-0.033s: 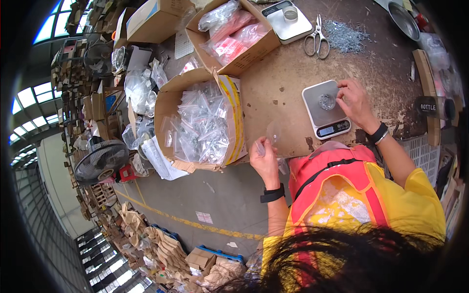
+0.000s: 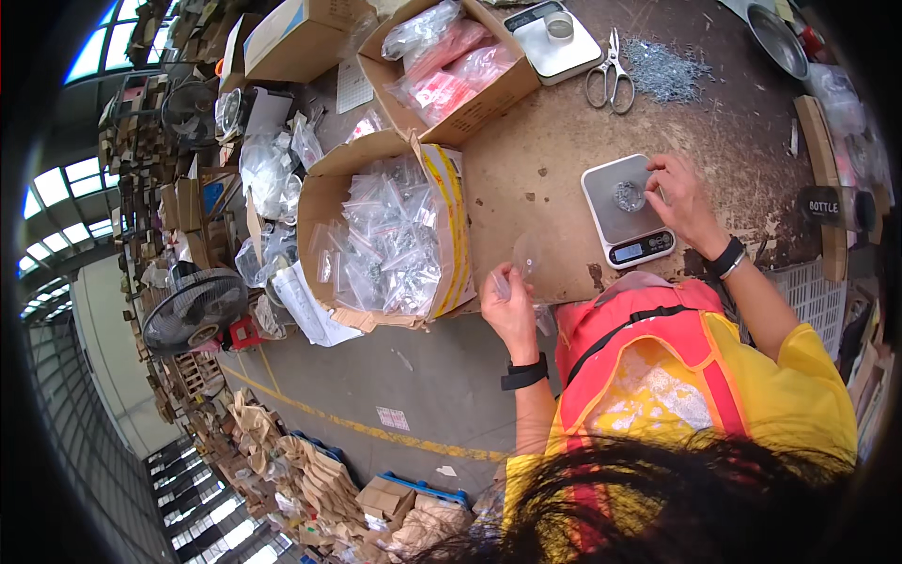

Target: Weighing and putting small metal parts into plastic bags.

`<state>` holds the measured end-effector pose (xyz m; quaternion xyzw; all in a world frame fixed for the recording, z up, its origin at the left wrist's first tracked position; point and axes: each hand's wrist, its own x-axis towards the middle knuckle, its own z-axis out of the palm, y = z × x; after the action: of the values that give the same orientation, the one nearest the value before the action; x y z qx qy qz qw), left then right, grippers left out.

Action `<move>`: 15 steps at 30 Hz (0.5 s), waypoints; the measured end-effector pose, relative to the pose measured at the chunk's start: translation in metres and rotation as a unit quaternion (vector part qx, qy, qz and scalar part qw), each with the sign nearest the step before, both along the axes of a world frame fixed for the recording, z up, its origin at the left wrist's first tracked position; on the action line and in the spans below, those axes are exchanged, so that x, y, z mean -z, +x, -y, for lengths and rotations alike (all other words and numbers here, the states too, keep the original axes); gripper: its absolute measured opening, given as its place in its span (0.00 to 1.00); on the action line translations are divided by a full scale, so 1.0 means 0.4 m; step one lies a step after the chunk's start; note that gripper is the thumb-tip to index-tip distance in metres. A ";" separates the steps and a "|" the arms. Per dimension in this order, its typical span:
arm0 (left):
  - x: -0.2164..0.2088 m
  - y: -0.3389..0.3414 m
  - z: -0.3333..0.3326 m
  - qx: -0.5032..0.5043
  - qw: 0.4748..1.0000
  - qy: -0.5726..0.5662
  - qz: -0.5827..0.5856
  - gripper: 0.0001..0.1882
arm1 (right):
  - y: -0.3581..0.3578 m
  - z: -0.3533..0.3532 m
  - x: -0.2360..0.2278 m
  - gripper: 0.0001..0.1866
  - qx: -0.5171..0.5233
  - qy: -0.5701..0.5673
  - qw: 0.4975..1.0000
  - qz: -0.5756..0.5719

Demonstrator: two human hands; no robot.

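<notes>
A compact white scale point(image 2: 611, 223) with a grey weighing plate and a lit display lies on the worktable. On its plate sits a small round clear dish point(image 2: 629, 195) with shiny metal bits in it. My right hand point(image 2: 683, 199) is over the plate's right side, fingers curled close beside the dish's rim; whatever they pinch is too small to make out. Lower left, at the table's near edge, my left hand point(image 2: 508, 305) is closed on a clear plastic bag point(image 2: 528, 258), which sticks up past the fingers.
Left of my left hand stands an open carton point(image 2: 454, 226) of filled clear zip bags. Behind it another carton point(image 2: 489, 108) holds red and clear bags. Farther back are a second scale point(image 2: 575, 58) bearing a metal cup, scissors point(image 2: 611, 80) and a heap of screws point(image 2: 665, 70).
My right fingertips have shifted very slightly left, toward the dish. Everything else looks the same.
</notes>
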<state>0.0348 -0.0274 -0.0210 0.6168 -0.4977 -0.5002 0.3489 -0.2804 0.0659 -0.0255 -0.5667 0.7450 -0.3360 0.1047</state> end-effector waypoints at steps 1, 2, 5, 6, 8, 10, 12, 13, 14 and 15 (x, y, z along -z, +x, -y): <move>0.005 0.002 0.000 0.002 1.000 -0.003 0.006 0.06 | 0.008 0.003 0.007 0.10 -0.005 -0.012 1.000 0.003; 0.009 0.004 -0.001 0.004 1.000 -0.006 0.013 0.06 | 0.015 0.007 0.013 0.10 -0.010 -0.024 1.000 0.006; 0.012 0.008 -0.004 0.010 1.000 -0.008 0.020 0.06 | 0.030 0.016 0.022 0.09 -0.015 -0.011 1.000 -0.002; 0.014 0.009 -0.005 0.009 1.000 -0.008 0.019 0.06 | 0.034 0.021 0.025 0.09 -0.015 -0.011 1.000 -0.003; 0.020 0.012 -0.006 0.014 1.000 0.004 0.026 0.06 | 0.045 0.032 0.033 0.09 -0.027 0.003 1.000 -0.009; 0.026 0.011 -0.008 0.018 0.999 -0.001 0.030 0.06 | 0.058 0.047 0.035 0.08 -0.024 0.021 0.999 -0.026; 0.029 0.007 -0.011 0.020 0.999 -0.005 0.034 0.06 | 0.068 0.058 0.042 0.07 -0.022 0.039 0.998 -0.041; 0.030 0.004 -0.013 0.022 0.999 -0.014 0.041 0.06 | 0.070 0.063 0.048 0.07 -0.012 0.038 0.997 -0.061; 0.030 0.002 -0.014 0.025 0.998 -0.022 0.049 0.06 | 0.071 0.068 0.054 0.06 -0.001 0.037 0.996 -0.081; 0.027 -0.001 -0.014 0.024 0.998 -0.021 0.049 0.06 | 0.072 0.073 0.061 0.06 -0.003 0.037 0.996 -0.080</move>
<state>0.0344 -0.0218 -0.0318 0.6209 -0.5396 -0.4667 0.3249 -0.2515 0.0369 -0.0501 -0.5896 0.7613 -0.2614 0.0661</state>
